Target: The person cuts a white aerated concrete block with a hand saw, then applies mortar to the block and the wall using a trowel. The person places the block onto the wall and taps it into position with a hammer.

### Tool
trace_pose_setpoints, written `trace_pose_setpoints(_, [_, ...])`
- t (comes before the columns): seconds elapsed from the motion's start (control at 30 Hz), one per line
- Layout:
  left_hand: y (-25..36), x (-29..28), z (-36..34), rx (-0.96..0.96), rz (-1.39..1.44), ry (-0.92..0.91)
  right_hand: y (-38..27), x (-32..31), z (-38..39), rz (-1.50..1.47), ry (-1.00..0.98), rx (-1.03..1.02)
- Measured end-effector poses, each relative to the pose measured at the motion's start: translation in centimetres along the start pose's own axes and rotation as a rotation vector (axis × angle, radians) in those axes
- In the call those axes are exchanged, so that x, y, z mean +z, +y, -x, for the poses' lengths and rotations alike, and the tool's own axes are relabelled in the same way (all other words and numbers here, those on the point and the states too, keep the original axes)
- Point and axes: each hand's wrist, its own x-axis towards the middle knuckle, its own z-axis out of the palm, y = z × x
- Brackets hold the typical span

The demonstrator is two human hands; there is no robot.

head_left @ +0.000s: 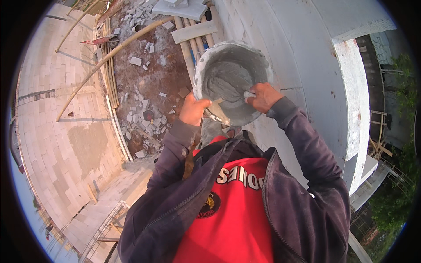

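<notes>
A mortar-crusted bucket (206, 55) is in front of me, with wet grey mortar (228, 79) inside. My left hand (193, 109) is closed on its near left rim, the thumb lying over the edge. Over the right side of the bucket, my right hand (264, 97) is closed around what looks like a trowel (249, 94). Only a pale, mortar-smeared end of that tool shows beside the fingers; the rest is hidden by the hand and the mortar.
Bamboo poles and a short board (194, 32) lie beyond the bucket. A pale block wall (285, 52) runs along my right. Far below on the left are broken blocks (147, 116), a long bamboo pole (116, 46) and a large block wall (52, 114).
</notes>
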Motion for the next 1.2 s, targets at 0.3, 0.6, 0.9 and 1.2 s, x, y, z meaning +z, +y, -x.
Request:
trace_pose_setpoints(0.3, [1.0, 1.2, 1.2, 0.057, 0.036, -0.036, -0.6, -3.7, 0.5, -0.321, -0.226, 0.288])
trace_pose_setpoints(0.6, [1.3, 2.2, 1.1, 0.061, 0.034, -0.039, 0.6, -1.0, 2.2, -0.377, -0.132, 0.164])
trace_pose_setpoints(0.9, [0.3, 1.9, 1.0, 0.103, -0.016, -0.05, 0.7, -2.7, 3.3, -0.555, -0.15, 0.277])
trace_pose_setpoints(1.2, [-0.5, 1.8, 0.5, 0.048, -0.044, 0.001, -2.5, -2.6, 3.3, 0.364, 0.314, 0.017])
